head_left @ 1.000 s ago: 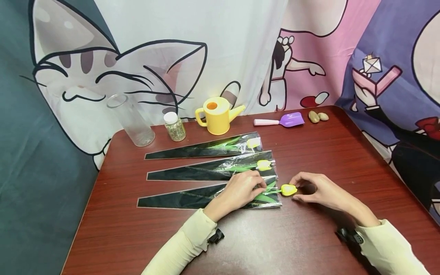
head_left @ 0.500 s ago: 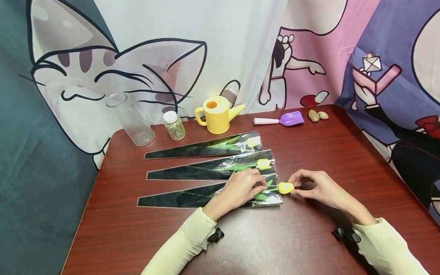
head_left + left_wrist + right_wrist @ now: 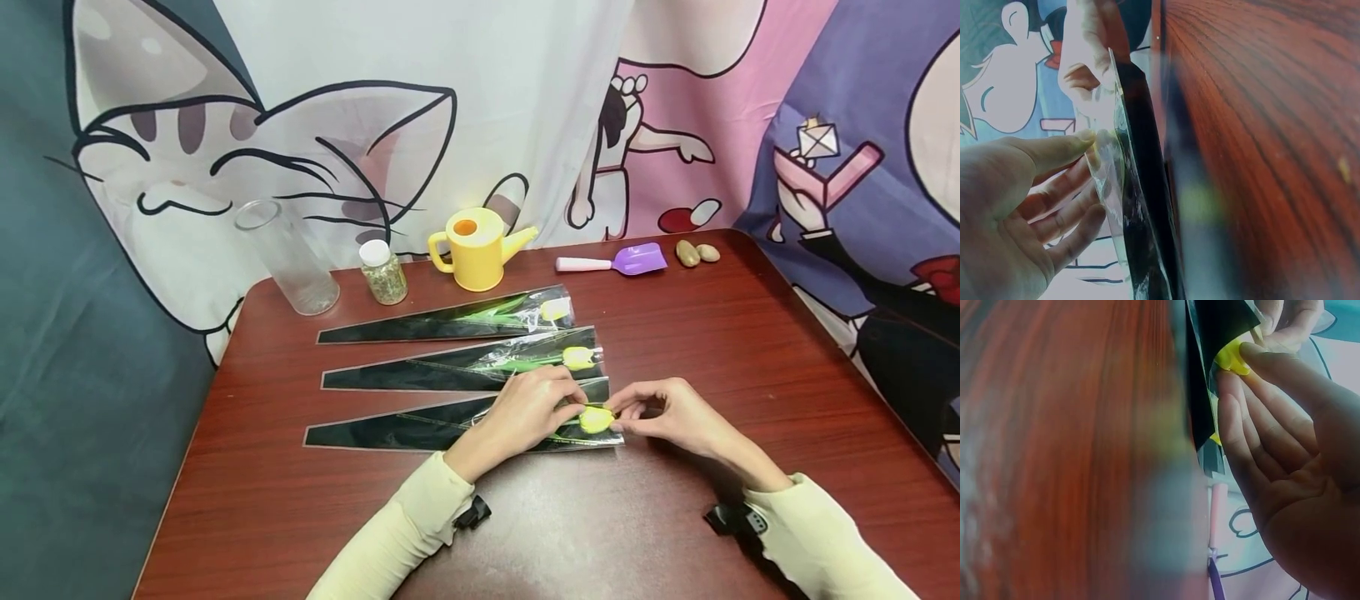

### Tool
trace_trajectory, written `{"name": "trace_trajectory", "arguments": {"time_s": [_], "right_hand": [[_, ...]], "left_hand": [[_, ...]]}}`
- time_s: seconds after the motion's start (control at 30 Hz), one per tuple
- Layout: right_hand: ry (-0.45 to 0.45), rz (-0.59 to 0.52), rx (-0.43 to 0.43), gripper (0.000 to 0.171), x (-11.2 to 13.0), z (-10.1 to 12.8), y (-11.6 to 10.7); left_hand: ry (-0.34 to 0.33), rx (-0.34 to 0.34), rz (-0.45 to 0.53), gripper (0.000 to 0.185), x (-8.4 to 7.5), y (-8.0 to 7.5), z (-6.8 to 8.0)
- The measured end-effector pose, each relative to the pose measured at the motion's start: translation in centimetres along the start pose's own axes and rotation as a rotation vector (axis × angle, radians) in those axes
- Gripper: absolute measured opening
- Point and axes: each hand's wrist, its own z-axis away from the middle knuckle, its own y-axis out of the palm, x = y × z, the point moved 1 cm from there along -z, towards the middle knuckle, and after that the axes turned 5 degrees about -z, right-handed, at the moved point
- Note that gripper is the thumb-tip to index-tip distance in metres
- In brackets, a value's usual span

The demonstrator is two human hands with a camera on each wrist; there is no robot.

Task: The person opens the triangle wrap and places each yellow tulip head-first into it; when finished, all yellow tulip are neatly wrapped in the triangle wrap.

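A yellow artificial tulip [image 3: 596,419] lies with its bloom within the wide right end of the nearest black-and-clear flower sleeve [image 3: 397,432]. My right hand [image 3: 671,414] pinches the bloom between thumb and fingertips; in the right wrist view the yellow petals [image 3: 1232,357] show at those fingertips. With thumb and fingers my left hand [image 3: 525,410] pinches the sleeve's clear front film, and the left wrist view shows this film [image 3: 1110,165] lifted apart from the dark back. The stem is mostly hidden behind my left hand.
Farther back lie two more sleeves, the middle one [image 3: 405,374] and the far one [image 3: 397,331], each holding a yellow tulip. Along the back stand a clear vase [image 3: 296,267], a jar [image 3: 386,279] and a yellow watering can [image 3: 478,258]. A purple shovel [image 3: 637,259] and stones [image 3: 686,253] lie right.
My right hand has moved left, pushing the tulip bloom from outside the sleeve's end to within it. My left hand keeps its pinch on the film at nearly the same spot.
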Motion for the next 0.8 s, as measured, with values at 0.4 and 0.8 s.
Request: {"name": "trace_trajectory", "arguments": {"time_s": [0.4,0.8], "right_hand": [[-0.010,0.028,-0.008,0.021,1.2,0.0,0.6],[-0.067,0.234,0.012,0.017,-0.6,0.8,-2.0]], "left_hand": [[0.044,0.022,0.004,0.008,-0.3,0.2,0.0],[0.109,0.067,-0.082,0.014,-0.5,0.6,0.3]]}}
